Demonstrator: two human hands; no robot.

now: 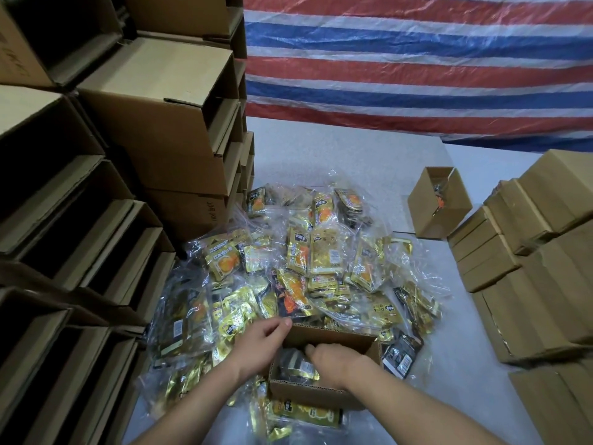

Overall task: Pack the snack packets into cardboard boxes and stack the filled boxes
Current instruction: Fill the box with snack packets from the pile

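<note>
The small open box (pixel 324 393) sits on the table, right in front of the person, at the near edge of the big pile of snack packets (pixel 308 268). Inside it lies a dark packet (pixel 296 366) with a gold end. The right hand (pixel 333 361) is down in the box, on top of that packet, with its fingers bent over it. It looks like it is pushing the packet down flat. I cannot tell if it really holds the packet or only presses on it. The left hand (pixel 261 343) is at the far left corner of the box, with its fingers curled over the wall to keep the box from sliding.

To do this step well, I think the packet should lie flat on the bottom, not stand on its edge, so more packets fit on top. The left hand should hold the box steady while the right hand pushes. The bags are shiny and look slippery, so a slow, gentle push is best. The walls are thin card, so a hard squeeze could bend them.

More packets lie just beside the box on every side, so the next one is close. Another open box (pixel 438 203) stands far off to the right. Closed boxes (pixel 519 258) are stacked on the right, and empty boxes (pixel 106 194) are piled high on the left
</note>
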